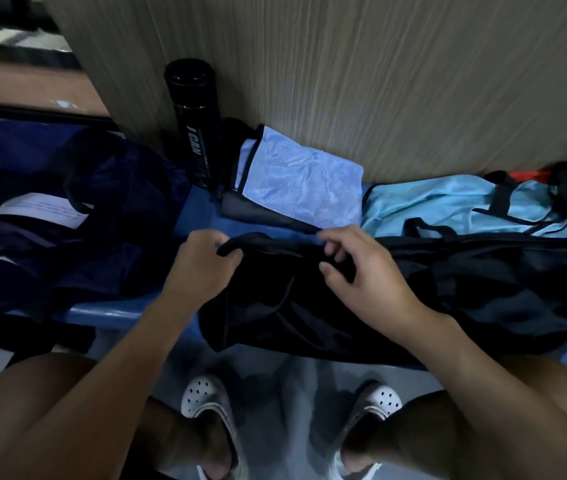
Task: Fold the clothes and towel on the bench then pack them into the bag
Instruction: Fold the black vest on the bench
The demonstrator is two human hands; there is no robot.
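A pair of white clogs with holes in the toes stands on the grey floor, just in front of the blue table. On the table's near edge lies a black garment. Its upper hem runs left to right between the hands and its lower part hangs over the front edge. The left hand has its grip clenched round the hem's left end. The right hand pinches the same hem further right with curled fingers. To the right, the garment touches the dark side of a light blue bag with black straps, which lies lengthwise along the table. Behind the hands a folded pale blue cloth rests on a dark grey piece. Beside it a black bottle stands upright against the wall. The lettering down its side reads "I CAN"; the rest is unreadable. On the left lies a navy bag with a white sheet whose print is too small to read.
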